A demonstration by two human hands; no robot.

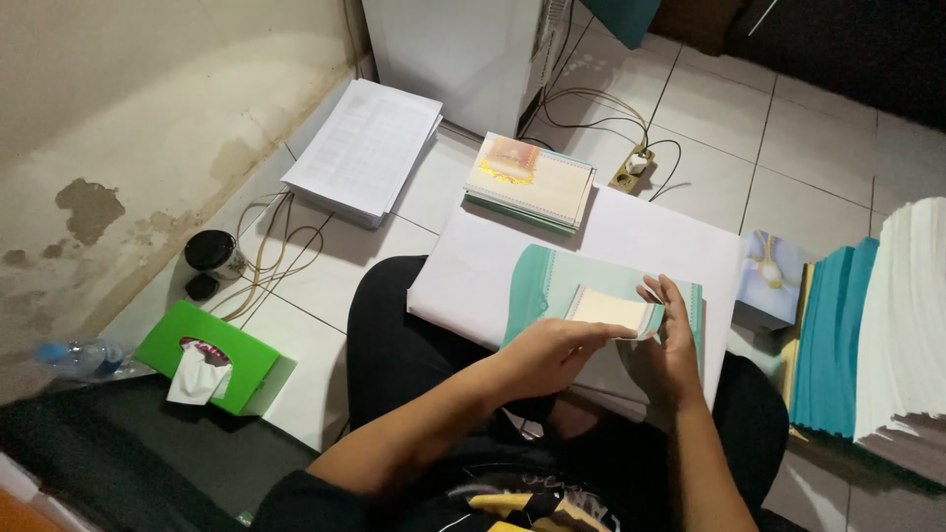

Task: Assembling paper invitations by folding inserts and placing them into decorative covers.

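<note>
Two hands are met over a small cream card [609, 307], which is pinched between them above a teal-and-mint folded sheet [537, 286]. The card's lower edge is gripped by the curled fingers of the left hand [552, 353], at about seven o'clock from the card; its right edge is pressed by the right hand [672, 340], fingers extended and slightly spread, at about four o'clock. Beneath the folded sheet a large white board [641, 232] is laid across the lap. At twelve o'clock a stack of printed cards [532, 182] is set on the board's far edge. At three o'clock teal and white paper stacks [867, 335] are crowded close. Open tiled floor [335, 266] is left at nine o'clock, before a green tissue box [212, 360].
</note>
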